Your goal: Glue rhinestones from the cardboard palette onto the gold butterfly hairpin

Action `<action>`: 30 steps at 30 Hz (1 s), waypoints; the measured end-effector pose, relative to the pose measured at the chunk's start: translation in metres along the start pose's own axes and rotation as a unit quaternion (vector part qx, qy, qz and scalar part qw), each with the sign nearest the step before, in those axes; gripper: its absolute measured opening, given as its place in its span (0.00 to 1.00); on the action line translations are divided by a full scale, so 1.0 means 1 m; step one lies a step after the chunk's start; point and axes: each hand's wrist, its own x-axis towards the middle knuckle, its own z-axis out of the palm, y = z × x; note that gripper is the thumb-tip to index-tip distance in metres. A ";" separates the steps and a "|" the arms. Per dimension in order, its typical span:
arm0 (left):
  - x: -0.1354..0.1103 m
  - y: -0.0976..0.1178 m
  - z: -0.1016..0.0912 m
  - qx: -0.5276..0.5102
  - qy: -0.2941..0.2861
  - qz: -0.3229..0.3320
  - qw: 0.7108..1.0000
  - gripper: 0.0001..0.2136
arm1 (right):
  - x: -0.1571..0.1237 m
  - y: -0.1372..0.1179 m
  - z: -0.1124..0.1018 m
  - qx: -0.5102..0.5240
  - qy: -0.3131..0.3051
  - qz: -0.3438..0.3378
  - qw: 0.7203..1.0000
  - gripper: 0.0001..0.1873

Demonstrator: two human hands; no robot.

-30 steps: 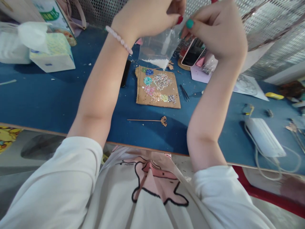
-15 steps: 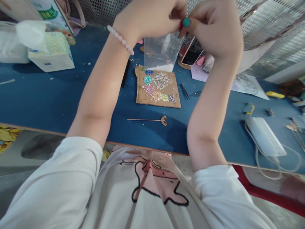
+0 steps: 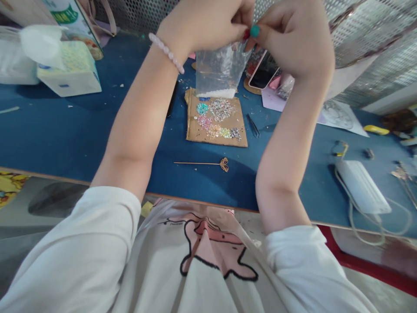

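Observation:
Both my left hand point(image 3: 211, 26) and my right hand point(image 3: 286, 39) pinch the top edge of a clear plastic bag point(image 3: 218, 69), their fingertips almost meeting. White grains point(image 3: 216, 93) lie along the bottom of the hanging bag. Its lower end overlaps the far edge of a piece of cardboard point(image 3: 192, 130). Small piles of coloured beads point(image 3: 221, 110) are spread over that cardboard. Nearer to me, a gold hairpin point(image 3: 202, 163) with an openwork head lies on the blue table. A pair of tweezers point(image 3: 253, 125) rests to the right of the cardboard.
At the left stand a tissue box point(image 3: 70, 71) and a white plastic bundle point(image 3: 16, 61). A phone point(image 3: 263, 71) leans behind my right wrist. Farther right are a drawing on paper point(image 3: 340, 116), a yellow cutter point(image 3: 376, 129) and a white power bank point(image 3: 363, 187) with a cable.
The bag has shifted slightly left and tilted, and its lower end now covers more of the blue beads. My hands keep their pinch at its top.

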 end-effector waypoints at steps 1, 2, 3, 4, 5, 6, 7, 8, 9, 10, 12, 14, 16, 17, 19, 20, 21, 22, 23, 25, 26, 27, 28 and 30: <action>0.001 0.000 0.000 -0.003 -0.002 -0.004 1.000 0.14 | -0.001 -0.001 0.000 -0.005 0.007 0.003 1.000 0.11; 0.001 -0.001 0.000 -0.004 -0.005 -0.007 1.000 0.14 | -0.001 -0.002 0.000 -0.014 0.014 0.003 1.000 0.10; 0.002 -0.002 0.000 -0.002 -0.008 -0.010 1.000 0.14 | -0.002 -0.002 -0.001 -0.023 0.017 0.002 1.000 0.09; 0.002 -0.003 0.000 0.000 -0.012 -0.013 1.000 0.14 | -0.003 -0.003 -0.002 -0.024 0.012 0.000 1.000 0.09; 0.002 -0.004 -0.001 0.004 -0.014 -0.016 1.000 0.15 | -0.004 -0.003 -0.003 -0.023 0.012 -0.001 1.000 0.09; 0.002 -0.005 -0.001 0.007 -0.015 -0.021 1.000 0.15 | -0.005 -0.004 -0.004 -0.021 0.012 -0.002 1.000 0.09; 0.001 -0.006 -0.002 0.008 -0.014 -0.024 1.000 0.14 | -0.006 -0.005 -0.005 -0.019 0.013 -0.003 1.000 0.09; 0.000 -0.006 -0.002 0.007 -0.012 -0.023 1.000 0.14 | -0.007 -0.005 -0.007 -0.016 0.017 -0.002 1.000 0.09; -0.001 -0.007 -0.003 0.005 -0.008 -0.019 1.000 0.14 | -0.007 -0.006 -0.007 -0.016 0.018 0.004 1.000 0.09; -0.001 -0.007 -0.003 0.003 -0.003 -0.015 1.000 0.14 | -0.007 -0.006 -0.008 -0.017 0.017 0.011 1.000 0.09; -0.003 -0.007 -0.003 -0.006 0.001 -0.008 1.000 0.14 | -0.007 -0.007 -0.008 -0.025 0.012 0.024 0.999 0.10; -0.003 -0.007 -0.002 -0.006 0.010 -0.006 1.000 0.12 | -0.006 -0.006 -0.007 -0.024 0.013 0.014 1.000 0.12; -0.003 -0.006 -0.001 -0.003 0.014 -0.008 1.000 0.12 | -0.004 -0.006 -0.005 -0.015 0.002 -0.011 1.000 0.13; -0.003 -0.005 -0.001 -0.002 0.014 -0.011 1.000 0.12 | -0.003 -0.005 -0.004 -0.012 -0.002 -0.020 1.000 0.13; -0.003 -0.003 -0.001 0.000 0.012 -0.018 1.000 0.12 | -0.002 -0.004 -0.002 -0.016 -0.006 -0.025 1.000 0.13; -0.003 -0.002 -0.001 -0.001 0.010 -0.020 1.000 0.12 | -0.001 -0.004 -0.001 -0.020 -0.003 -0.025 0.999 0.13; -0.003 -0.001 -0.001 -0.005 0.010 -0.021 1.000 0.13 | -0.001 -0.004 0.000 -0.023 0.007 -0.023 0.999 0.12; -0.003 -0.001 -0.001 -0.013 0.009 -0.019 1.000 0.13 | -0.001 -0.003 0.000 -0.024 0.016 -0.022 0.999 0.11; -0.002 -0.001 -0.001 -0.022 0.006 -0.018 1.000 0.14 | 0.000 -0.003 0.001 -0.024 0.020 -0.021 0.999 0.11; -0.002 -0.003 -0.002 -0.026 -0.006 -0.016 1.000 0.16 | 0.000 -0.001 0.001 -0.024 0.022 -0.018 0.999 0.15; -0.002 -0.005 -0.002 -0.017 -0.012 -0.017 1.000 0.16 | 0.000 0.000 0.001 -0.029 0.022 -0.017 0.999 0.18; -0.002 -0.006 -0.003 -0.001 -0.016 -0.020 1.000 0.17 | -0.001 0.001 0.000 -0.035 0.019 -0.016 0.999 0.20; -0.002 -0.008 -0.003 0.015 -0.019 -0.023 0.999 0.17 | -0.001 0.001 0.000 -0.038 0.022 -0.017 0.999 0.22; -0.003 -0.010 -0.004 0.022 -0.014 -0.025 0.999 0.19 | -0.002 0.002 -0.002 -0.036 0.037 -0.021 0.998 0.20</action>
